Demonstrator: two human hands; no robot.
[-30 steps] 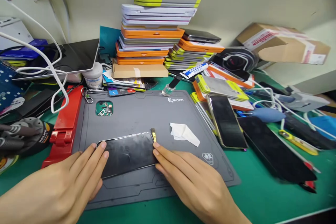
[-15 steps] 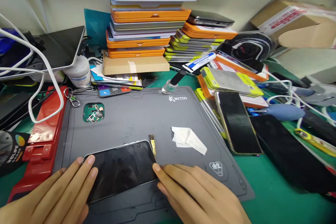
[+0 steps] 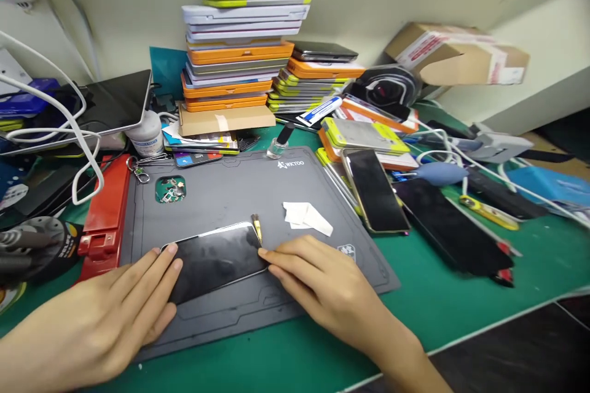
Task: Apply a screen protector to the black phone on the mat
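Phone, glossy rounded rectangle (smudged), fingertips at both ends.

Phone was over mat, left hand at its left end, right hand at its right. Brush sat beside its far right corner, wipe right of that. Parts lay in mat's far-left cutout. Bottle stood at far edge, cases behind.

Left hand, right hand, right forearm bare; nails short.
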